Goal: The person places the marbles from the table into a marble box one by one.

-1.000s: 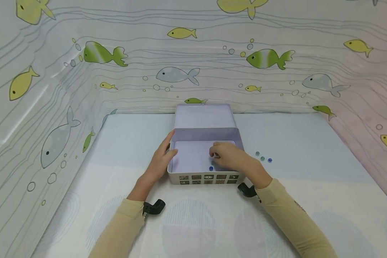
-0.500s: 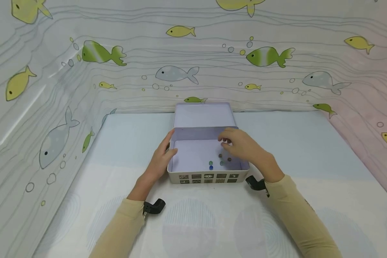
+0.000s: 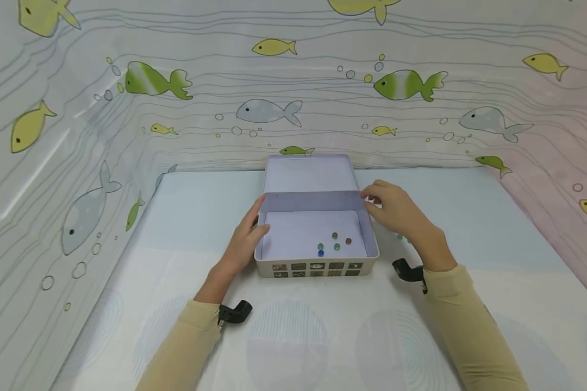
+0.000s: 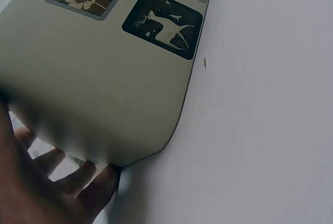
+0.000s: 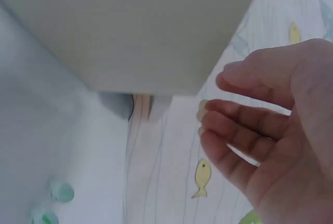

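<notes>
An open white tin box stands mid-table with its lid leaning back. Several small glass beads lie on its floor near the front right. My left hand grips the box's left wall, thumb at the rim; in the left wrist view its fingers press the box from below. My right hand hovers by the box's right rear corner, fingers relaxed and holding nothing. In the right wrist view, the right hand sits beside the box corner.
A few loose beads lie on the pale blue cloth to the right of the box; one green bead peeks out beside my right wrist. Fish-print curtain walls enclose the table on three sides.
My right hand let beads go inside the box, then lifted out and moved right and back to the box's right rear corner. The left hand stayed put.
</notes>
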`<state>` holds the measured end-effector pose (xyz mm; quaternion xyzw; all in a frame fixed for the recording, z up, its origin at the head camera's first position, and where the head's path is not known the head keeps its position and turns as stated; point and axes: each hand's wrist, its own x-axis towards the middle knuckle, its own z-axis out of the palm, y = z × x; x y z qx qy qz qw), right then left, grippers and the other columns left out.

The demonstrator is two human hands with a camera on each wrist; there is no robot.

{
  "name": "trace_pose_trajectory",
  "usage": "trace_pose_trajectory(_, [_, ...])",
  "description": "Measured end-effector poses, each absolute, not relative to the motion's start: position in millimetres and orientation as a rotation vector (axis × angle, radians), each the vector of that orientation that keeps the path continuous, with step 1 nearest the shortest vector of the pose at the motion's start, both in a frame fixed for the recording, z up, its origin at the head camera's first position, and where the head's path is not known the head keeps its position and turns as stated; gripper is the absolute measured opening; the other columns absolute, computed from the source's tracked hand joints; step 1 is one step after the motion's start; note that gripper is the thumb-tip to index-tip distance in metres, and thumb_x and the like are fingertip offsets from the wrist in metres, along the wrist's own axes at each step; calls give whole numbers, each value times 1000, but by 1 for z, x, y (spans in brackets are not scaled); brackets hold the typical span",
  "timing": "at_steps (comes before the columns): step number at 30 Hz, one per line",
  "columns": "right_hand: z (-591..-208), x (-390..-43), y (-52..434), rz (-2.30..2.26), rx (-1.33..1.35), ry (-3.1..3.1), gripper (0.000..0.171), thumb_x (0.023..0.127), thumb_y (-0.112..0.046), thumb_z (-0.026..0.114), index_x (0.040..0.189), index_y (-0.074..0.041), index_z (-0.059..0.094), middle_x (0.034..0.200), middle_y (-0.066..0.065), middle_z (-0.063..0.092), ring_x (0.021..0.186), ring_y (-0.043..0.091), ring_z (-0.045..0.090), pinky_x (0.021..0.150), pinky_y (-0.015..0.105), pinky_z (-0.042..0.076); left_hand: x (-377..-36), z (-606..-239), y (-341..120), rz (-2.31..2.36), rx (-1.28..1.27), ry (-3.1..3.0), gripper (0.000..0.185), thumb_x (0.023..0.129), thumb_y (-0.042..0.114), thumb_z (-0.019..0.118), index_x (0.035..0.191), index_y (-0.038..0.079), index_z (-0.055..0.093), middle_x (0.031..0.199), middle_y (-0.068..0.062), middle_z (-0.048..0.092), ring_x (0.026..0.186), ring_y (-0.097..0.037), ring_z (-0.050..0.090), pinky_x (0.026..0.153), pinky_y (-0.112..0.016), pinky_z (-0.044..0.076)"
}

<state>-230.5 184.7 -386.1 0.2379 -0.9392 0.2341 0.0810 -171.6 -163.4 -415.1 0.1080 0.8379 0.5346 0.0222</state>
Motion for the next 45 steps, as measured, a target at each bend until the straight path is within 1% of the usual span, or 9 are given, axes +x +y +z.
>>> trace_pose_trajectory(3, [-389,-233,197,642,649,-2879,21,93,-8,58,110,-4,69,95,8,63,90,26,58,77,38,48,-178,-425,-165,1664,337,2591,68,100,14,42,161,20,12,169,-2,12,156,-30,14,125,-55,15])
trace_pose_trajectory(7, [-391,-235,210,601,589,-2958,23,92,-10,59,111,-3,69,91,9,61,85,25,55,73,38,45,-189,-446,-170,1668,354,2612,68,101,18,42,160,30,11,168,5,11,156,-23,11,126,-53,13])
trace_pose_trajectory(10, [-391,-236,217,583,557,-3004,25,91,-12,61,112,-1,69,92,11,62,84,26,55,73,39,46,-193,-454,-171,1677,364,2625,67,101,21,43,159,37,12,167,11,12,156,-18,11,127,-51,13])
trace_pose_trajectory(12, [-391,-236,221,575,540,-3039,27,91,-13,61,114,-1,68,94,12,63,84,26,56,74,40,47,-194,-455,-171,1683,372,2631,67,101,22,43,158,39,12,167,13,13,156,-17,12,127,-51,14])
trace_pose_trajectory(18, [-390,-235,229,561,494,-3163,33,91,-15,62,120,0,66,97,15,65,85,26,58,75,43,50,-193,-453,-170,1678,382,2649,68,99,23,43,158,39,13,167,13,14,156,-17,13,126,-51,15])
trace_pose_trajectory(23, [-395,-233,233,573,448,-3270,33,90,-13,61,121,-3,66,97,14,62,81,24,57,69,37,49,-193,-453,-170,1669,385,2660,68,99,23,42,158,39,13,167,13,14,156,-16,13,126,-51,15])
trace_pose_trajectory(29, [-407,-235,236,593,430,-3348,27,89,-11,61,114,-4,69,99,15,63,72,22,58,60,31,47,-192,-453,-171,1669,378,2661,69,99,22,43,159,38,13,167,13,14,156,-17,13,126,-52,15])
trace_pose_trajectory(36, [-419,-238,236,615,480,-3327,15,87,-6,60,99,-5,70,87,11,64,66,20,56,56,30,46,-193,-455,-172,1668,382,2654,69,99,21,42,160,34,12,167,12,13,156,-17,12,126,-52,14])
trace_pose_trajectory(45, [-419,-238,227,603,479,-3304,17,86,-3,58,98,-2,69,85,12,65,65,20,57,54,29,46,-192,-455,-174,1654,361,2670,69,99,22,43,159,38,13,167,13,13,156,-16,12,126,-52,14])
